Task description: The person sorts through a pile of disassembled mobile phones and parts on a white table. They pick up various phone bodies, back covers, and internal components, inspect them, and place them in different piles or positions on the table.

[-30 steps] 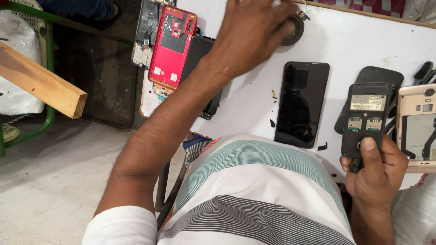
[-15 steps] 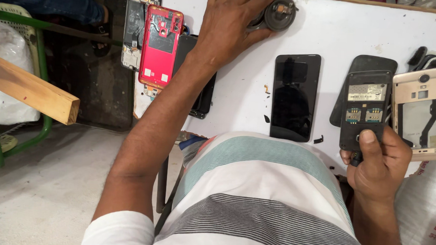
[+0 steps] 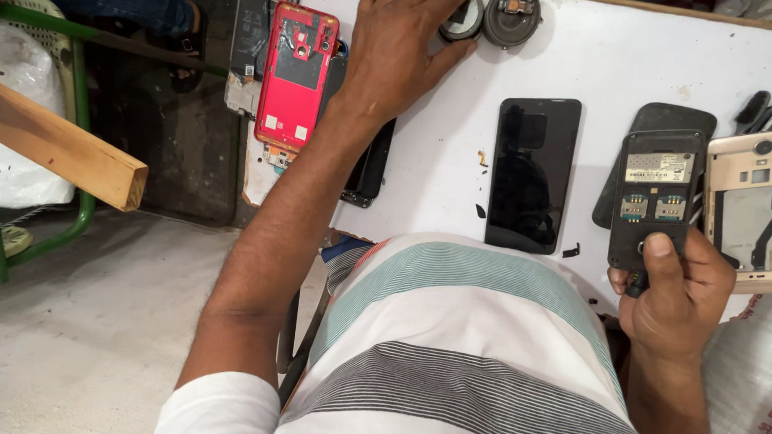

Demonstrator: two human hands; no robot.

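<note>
My left hand, with a ring on one finger, stretches across the white table and rests its fingers on a small round black part at the far edge. A second round part lies just right of it. My right hand holds an opened black keypad phone by its lower end, thumb on its back, where the card slots show. Between the hands a black phone screen lies flat.
A red phone back shell and other stripped phone bodies lie at the table's left edge. A gold phone frame sits at far right. Left of the table are a wooden beam, a green frame and the concrete floor.
The view has shifted so the table items appear lower. My left hand stays on the round part at the far edge; my right hand keeps hold of the keypad phone.
</note>
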